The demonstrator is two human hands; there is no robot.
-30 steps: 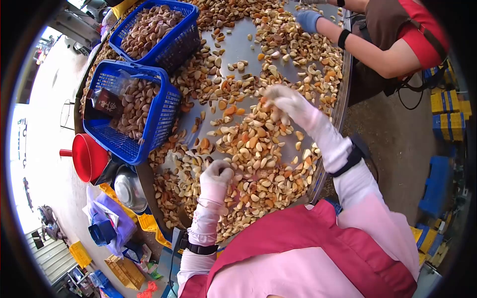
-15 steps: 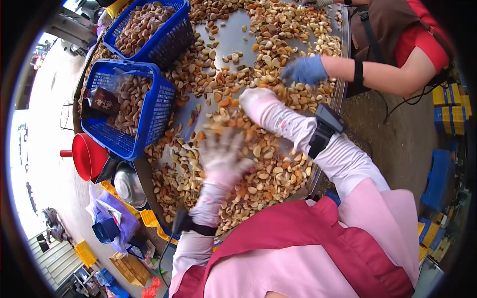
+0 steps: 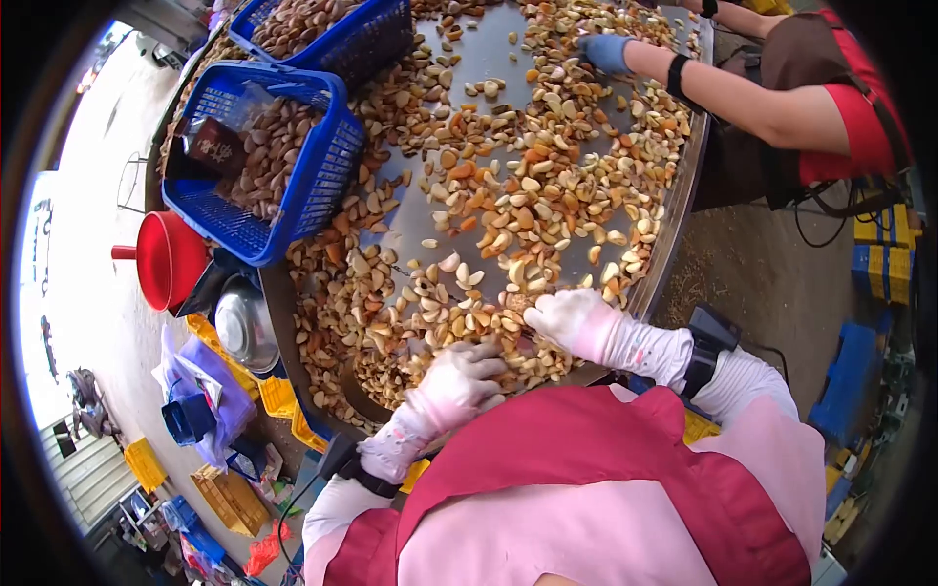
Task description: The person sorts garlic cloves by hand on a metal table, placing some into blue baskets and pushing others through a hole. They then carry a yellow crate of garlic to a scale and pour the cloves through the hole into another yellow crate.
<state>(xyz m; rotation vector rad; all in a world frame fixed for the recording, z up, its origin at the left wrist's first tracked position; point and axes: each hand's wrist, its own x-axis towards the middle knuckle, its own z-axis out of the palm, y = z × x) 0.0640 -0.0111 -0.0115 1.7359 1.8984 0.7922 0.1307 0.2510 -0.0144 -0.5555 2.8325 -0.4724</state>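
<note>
Pale cream and orange-brown pieces [image 3: 523, 220], shaped like garlic cloves, are spread over a metal table [image 3: 430, 210]. My left hand [image 3: 459, 383], in a whitish glove, lies on the pile at the near edge, fingers slightly apart and bent over the pieces. To its right, my right hand [image 3: 575, 320], gloved too, rests low on the pieces with its fingers curled in and pressed together. What is under those fingers is hidden. Beside its fingertips sits a rounder brown lump [image 3: 515, 302].
Two blue baskets [image 3: 342, 127] of brownish pieces stand at the left; a dark red box [image 3: 215, 146] lies in the nearer one. A red pan [image 3: 168, 259] and a metal bowl [image 3: 244, 324] are beside the table. Across the right edge, a co-worker's blue-gloved hand [image 3: 606, 53] touches the pieces.
Both my hands have come back towards my body, drawing pieces to the near edge and baring more metal. The co-worker's blue-gloved hand is farther away. My view has shifted slightly.
</note>
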